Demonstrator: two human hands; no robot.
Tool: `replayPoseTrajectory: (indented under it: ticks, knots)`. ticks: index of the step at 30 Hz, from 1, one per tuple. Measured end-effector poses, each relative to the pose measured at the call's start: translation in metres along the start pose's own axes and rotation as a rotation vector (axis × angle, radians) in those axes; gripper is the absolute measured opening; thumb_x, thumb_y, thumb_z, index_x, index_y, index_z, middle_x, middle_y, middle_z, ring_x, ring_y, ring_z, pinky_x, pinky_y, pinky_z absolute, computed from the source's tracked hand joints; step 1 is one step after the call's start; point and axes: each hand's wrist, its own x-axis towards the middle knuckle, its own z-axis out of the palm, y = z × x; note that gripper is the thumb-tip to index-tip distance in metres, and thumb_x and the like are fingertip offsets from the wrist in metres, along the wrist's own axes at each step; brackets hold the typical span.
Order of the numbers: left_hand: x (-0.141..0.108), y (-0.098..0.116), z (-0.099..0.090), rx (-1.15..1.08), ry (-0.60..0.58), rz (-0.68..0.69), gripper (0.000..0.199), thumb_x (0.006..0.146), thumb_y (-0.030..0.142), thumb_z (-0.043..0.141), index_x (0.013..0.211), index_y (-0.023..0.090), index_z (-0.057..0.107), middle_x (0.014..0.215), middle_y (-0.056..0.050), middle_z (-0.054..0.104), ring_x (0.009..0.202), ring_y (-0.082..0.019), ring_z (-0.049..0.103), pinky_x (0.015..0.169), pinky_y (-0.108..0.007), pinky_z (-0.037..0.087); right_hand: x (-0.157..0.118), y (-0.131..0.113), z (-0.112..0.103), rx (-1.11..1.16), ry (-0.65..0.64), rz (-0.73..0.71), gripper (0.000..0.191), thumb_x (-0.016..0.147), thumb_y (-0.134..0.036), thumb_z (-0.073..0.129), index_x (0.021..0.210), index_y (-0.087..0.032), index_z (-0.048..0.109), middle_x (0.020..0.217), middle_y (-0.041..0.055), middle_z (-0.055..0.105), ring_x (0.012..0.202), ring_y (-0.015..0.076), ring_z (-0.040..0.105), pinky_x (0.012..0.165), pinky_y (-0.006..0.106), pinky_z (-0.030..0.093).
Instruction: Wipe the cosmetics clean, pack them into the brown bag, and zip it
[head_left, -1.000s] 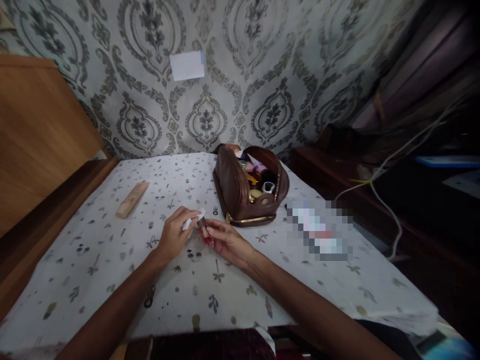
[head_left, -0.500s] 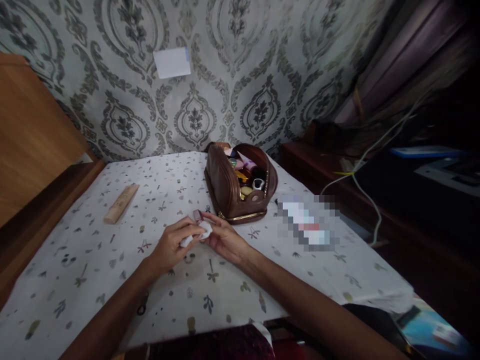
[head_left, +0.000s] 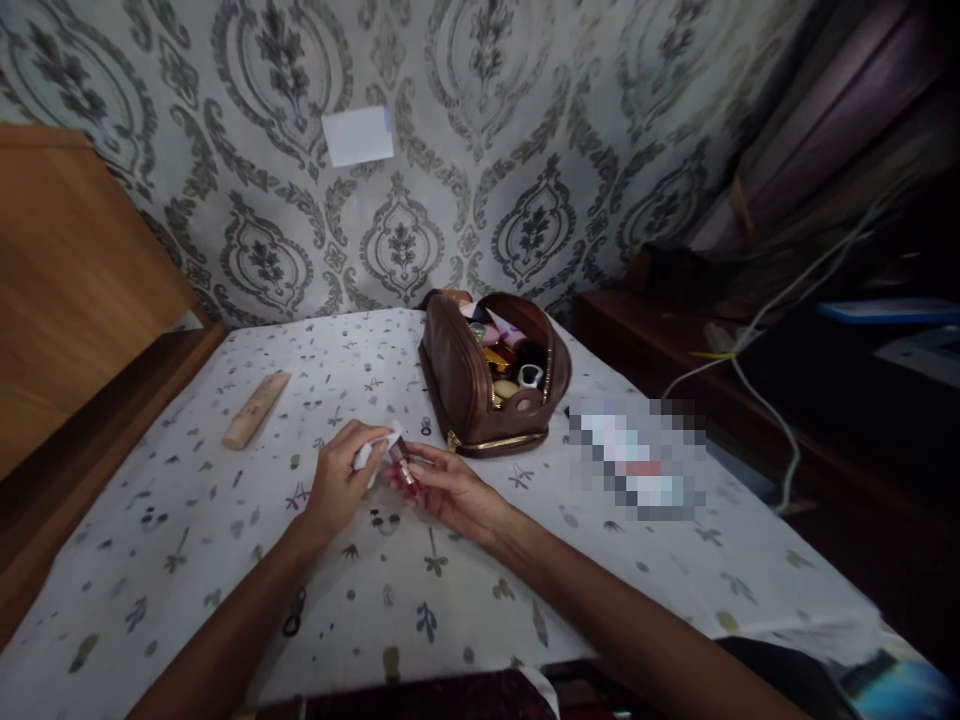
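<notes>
Red cosmetic vial (head_left: pixel 406 474): 1, below centre, pinched by right hand (head_left: pixel 459 492). White tissue (head_left: pixel 364 455): 1, gripped by left hand (head_left: pixel 337 478), at vial's upper end. Brown zip bag (head_left: pixel 457 375): 1, centre. Beige squeeze tube (head_left: pixel 256 411): 1, left.

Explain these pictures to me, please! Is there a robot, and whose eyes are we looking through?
There is no robot here, just a person working with two bare hands. All the pictures come from one camera worn on the person's head, looking forward and down.

The left hand holds something white and soft-looking, maybe a tissue. The right hand has a grip on a small reddish container. The two hands meet around its top.

On the patterned white cloth lies a beige tube, over to the left. Behind the hands sits an open brown bag full of little things. On the right is a blurry, blocky patch, so I can't tell what is there.
</notes>
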Motion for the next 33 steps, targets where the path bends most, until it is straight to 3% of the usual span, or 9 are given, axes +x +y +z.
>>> replayPoseTrajectory:
  ticks: [4,10,18,24,29,33]
  knots:
    - [-0.002,-0.002,0.001,-0.019,-0.014,-0.010,0.016,0.095,0.025,0.056,0.101,0.021,0.070,0.085,-0.003,0.067,0.080,-0.016,0.062,0.075,-0.028,0.049,-0.001,-0.001,0.002,0.011,-0.020,-0.007,0.045,0.068,-0.029,0.088,0.107,-0.015,0.068,0.097,0.0081,0.074,0.084,0.0143,0.068,0.069,0.022,0.049]
    - [-0.002,0.004,0.002,-0.092,-0.109,0.051,0.016,0.094,0.024,0.058,0.102,0.022,0.072,0.082,-0.003,0.064,0.075,-0.014,0.061,0.069,-0.025,0.049,0.003,0.002,-0.001,0.044,0.003,-0.067,0.033,0.070,-0.027,0.087,0.096,-0.014,0.070,0.080,-0.0005,0.068,0.070,0.0085,0.061,0.067,0.020,0.049]
    - [-0.002,0.018,0.002,-0.178,-0.231,0.188,0.020,0.093,0.016,0.059,0.107,0.022,0.072,0.086,-0.004,0.065,0.077,-0.013,0.062,0.070,-0.025,0.050,0.008,0.004,-0.010,0.121,0.173,-0.105,0.051,0.060,-0.020,0.091,0.106,-0.019,0.069,0.090,0.0014,0.072,0.075,0.0121,0.065,0.071,0.025,0.052]
    - [-0.003,0.009,0.003,-0.089,-0.148,0.129,0.019,0.094,0.017,0.057,0.107,0.022,0.070,0.086,-0.002,0.063,0.077,-0.013,0.062,0.070,-0.024,0.049,0.005,0.001,-0.005,0.111,0.096,-0.079,0.042,0.064,-0.025,0.090,0.101,-0.017,0.073,0.077,-0.0009,0.070,0.067,0.0094,0.062,0.064,0.022,0.050]
    - [0.000,0.001,-0.003,0.001,-0.071,0.030,0.016,0.095,0.024,0.056,0.103,0.020,0.070,0.082,-0.002,0.063,0.075,-0.014,0.060,0.069,-0.025,0.048,0.001,-0.003,0.001,0.052,0.058,-0.016,0.041,0.064,-0.025,0.090,0.099,-0.015,0.073,0.083,0.0028,0.073,0.076,0.0110,0.067,0.062,0.018,0.048]
    - [0.001,-0.002,-0.006,0.028,-0.026,-0.044,0.016,0.095,0.027,0.056,0.101,0.020,0.069,0.087,-0.003,0.066,0.081,-0.015,0.061,0.075,-0.027,0.048,-0.002,-0.005,0.005,0.013,0.032,0.037,0.045,0.065,-0.021,0.089,0.106,-0.014,0.071,0.089,0.0069,0.076,0.072,0.0101,0.067,0.062,0.018,0.048]
